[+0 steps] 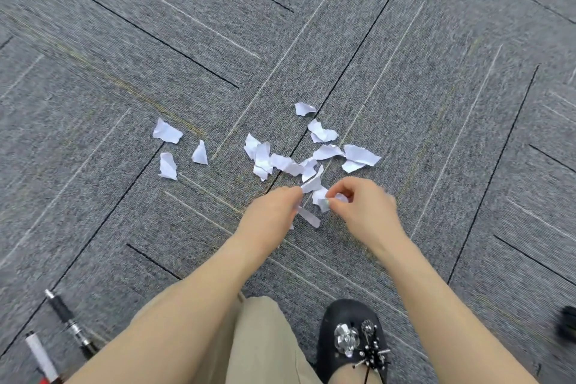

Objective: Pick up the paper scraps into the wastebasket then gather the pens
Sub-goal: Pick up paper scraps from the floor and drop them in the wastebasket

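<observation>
Barely started: both hands, left hand (pixel 274 206) and right hand (pixel 358 203), pinching paper scraps (pixel 321 201), most scraps (pixel 280 159) on the floor, pens (pixel 67 321) untouched, no wastebasket visible.

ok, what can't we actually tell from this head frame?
- Wastebasket: nowhere in the head view.
- Pens: bottom left, cut by the edge and the forearm; count unclear.
- Left hand: fingertips blurred and turned away; grip on paper scraps unclear.
- Dark object: cut by right edge, blurred.

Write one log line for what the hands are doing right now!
left hand: grips paper scraps | right hand: pinches scrap | pens: untouched
</observation>
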`<control>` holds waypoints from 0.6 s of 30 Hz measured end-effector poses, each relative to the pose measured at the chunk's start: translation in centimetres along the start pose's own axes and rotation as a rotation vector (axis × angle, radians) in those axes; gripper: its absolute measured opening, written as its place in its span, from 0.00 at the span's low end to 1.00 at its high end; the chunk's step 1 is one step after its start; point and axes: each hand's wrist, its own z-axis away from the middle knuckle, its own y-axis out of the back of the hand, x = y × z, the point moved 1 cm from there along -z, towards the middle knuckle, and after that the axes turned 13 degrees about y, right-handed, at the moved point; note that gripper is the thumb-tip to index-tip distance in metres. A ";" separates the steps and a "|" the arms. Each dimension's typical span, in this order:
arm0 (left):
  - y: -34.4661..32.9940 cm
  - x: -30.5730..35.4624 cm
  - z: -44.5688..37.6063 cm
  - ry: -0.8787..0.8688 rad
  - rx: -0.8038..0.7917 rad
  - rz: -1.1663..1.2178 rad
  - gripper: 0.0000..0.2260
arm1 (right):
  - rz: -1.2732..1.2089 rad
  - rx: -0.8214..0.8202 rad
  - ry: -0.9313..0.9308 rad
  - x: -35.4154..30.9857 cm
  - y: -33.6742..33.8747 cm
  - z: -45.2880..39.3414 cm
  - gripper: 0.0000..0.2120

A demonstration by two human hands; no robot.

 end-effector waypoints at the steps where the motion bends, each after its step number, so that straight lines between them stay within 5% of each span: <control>1: 0.1 0.2 -0.2 0.007 -0.014 -0.022 0.05 | 0.036 0.052 -0.019 -0.1 0.3 -0.1 0.04; 5: 2.1 0.7 -1.3 0.033 -0.142 0.025 0.05 | -0.082 0.230 -0.058 0.7 2.1 -0.8 0.02; 10: 5.0 2.5 -2.6 0.044 -0.059 0.287 0.05 | -0.098 0.281 -0.164 2.7 2.0 -4.0 0.04; 13: 3.8 4.7 -3.4 0.002 -0.070 0.179 0.06 | 0.079 0.349 -0.123 3.8 1.1 -5.1 0.00; 18: -0.2 5.2 -3.8 0.020 -0.106 -0.036 0.09 | 0.130 0.273 0.111 4.4 1.6 -5.5 0.16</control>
